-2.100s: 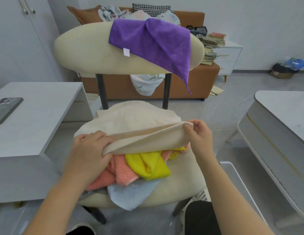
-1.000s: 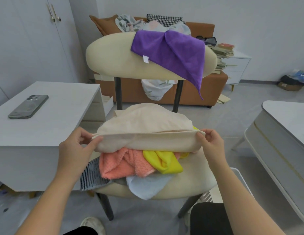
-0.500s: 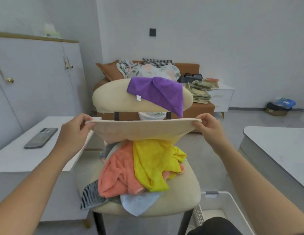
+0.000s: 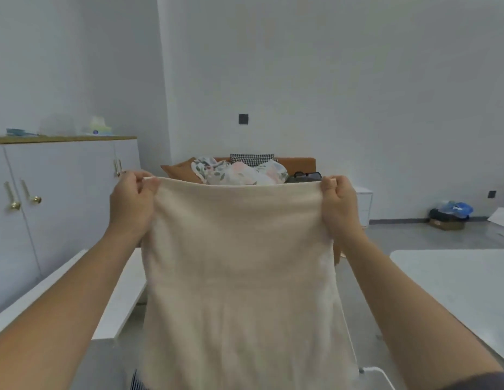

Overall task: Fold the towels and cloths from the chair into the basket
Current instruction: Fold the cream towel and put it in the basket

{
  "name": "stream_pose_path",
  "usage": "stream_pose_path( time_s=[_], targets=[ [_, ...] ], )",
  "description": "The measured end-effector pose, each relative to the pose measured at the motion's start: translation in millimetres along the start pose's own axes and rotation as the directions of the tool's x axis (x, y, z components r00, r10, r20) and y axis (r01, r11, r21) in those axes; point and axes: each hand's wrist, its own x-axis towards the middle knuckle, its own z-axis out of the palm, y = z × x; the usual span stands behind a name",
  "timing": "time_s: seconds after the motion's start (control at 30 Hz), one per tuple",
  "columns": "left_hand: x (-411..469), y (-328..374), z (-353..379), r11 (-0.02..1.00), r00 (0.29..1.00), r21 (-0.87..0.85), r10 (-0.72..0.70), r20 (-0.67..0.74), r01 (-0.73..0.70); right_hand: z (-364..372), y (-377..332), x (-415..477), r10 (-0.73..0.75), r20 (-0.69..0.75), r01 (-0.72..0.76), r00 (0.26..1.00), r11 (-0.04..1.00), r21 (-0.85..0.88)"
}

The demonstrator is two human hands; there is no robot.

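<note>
Along the left wall stands a white cabinet [image 4: 62, 192] with brass knobs, and below it the edge of a white side table [image 4: 116, 299]; neither bears on the task. Next comes the left hand [image 4: 131, 204], raised in front of the person, its thumb and curled fingers pinching the top left corner of the beige towel [image 4: 239, 277]; the towel is in the air, stretched flat between the two hands and hanging straight down, so that it hides the chair and whatever lies on it; only a sliver of striped cloth [image 4: 137, 381] peeps out beside its lower left edge. Behind the top hem shows a brown sofa [image 4: 301, 161] heaped with floral fabric. The right hand [image 4: 339, 205] pinches the top right corner in the same fashion, level with the left; neither hand is nearer the cloth than the other. The fold turns on this: the taut top edge runs side to side from hand to hand, while the long axis drops vertically, its lower hem out of view; so a first fold probably means bringing the two corners together, or lowering the top hem onto the bottom one. Farther right lies a white table [image 4: 453, 277]; low beside the towel's right edge a white rim, likely the basket [image 4: 381, 372], sits nearer the right hand.
</note>
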Motion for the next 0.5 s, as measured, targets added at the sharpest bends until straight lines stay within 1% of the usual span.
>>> stream_pose_path(
  time_s=[0.07,0.1,0.13,0.2,0.23,0.27,0.3,0.33,0.37,0.4,0.43,0.47,0.5],
  targets=[
    [-2,1,-1,1.000,1.000,0.019,0.007,0.028,-0.008,-3,1,0,-0.004,0.013,0.004,1.000,1.000,-0.028],
    [-2,0,-2,0.999,0.996,0.037,-0.007,0.090,0.003,-4,3,0,-0.003,0.022,0.004,1.000,0.999,-0.047],
    [0,-3,-4,0.998,0.980,0.063,-0.036,0.195,0.025,-7,5,2,0.007,0.043,-0.004,0.999,0.998,-0.063],
    [4,-8,-12,0.986,0.900,0.161,-0.110,0.422,0.046,-13,11,4,0.066,0.127,-0.051,0.990,0.992,-0.113],
    [5,-10,-16,0.976,0.866,0.217,-0.130,0.483,0.025,-16,13,4,0.093,0.172,-0.068,0.981,0.987,-0.146],
    [6,-9,-19,0.969,0.852,0.247,-0.127,0.509,-0.003,-21,13,4,0.108,0.216,-0.074,0.970,0.984,-0.162],
    [7,-6,-21,0.969,0.853,0.245,-0.106,0.511,-0.026,-26,11,5,0.121,0.272,-0.080,0.955,0.985,-0.154],
    [9,-3,-22,0.973,0.855,0.228,-0.083,0.512,-0.042,-31,8,7,0.146,0.362,-0.104,0.921,0.986,-0.133],
    [12,0,-23,0.975,0.844,0.215,-0.075,0.531,-0.049,-37,5,8,0.184,0.474,-0.143,0.861,0.982,-0.122],
    [13,3,-25,0.975,0.816,0.220,-0.093,0.571,-0.042,-42,2,10,0.216,0.567,-0.175,0.795,0.976,-0.127],
    [15,4,-28,0.975,0.784,0.223,-0.117,0.610,-0.028,-47,1,12,0.234,0.614,-0.195,0.753,0.972,-0.132],
    [16,4,-30,0.977,0.764,0.213,-0.130,0.632,-0.010,-51,1,14,0.242,0.627,-0.209,0.741,0.970,-0.127],
    [17,3,-33,0.982,0.765,0.187,-0.128,0.631,0.010,-54,0,16,0.242,0.630,-0.221,0.738,0.969,-0.114]
  ],
)
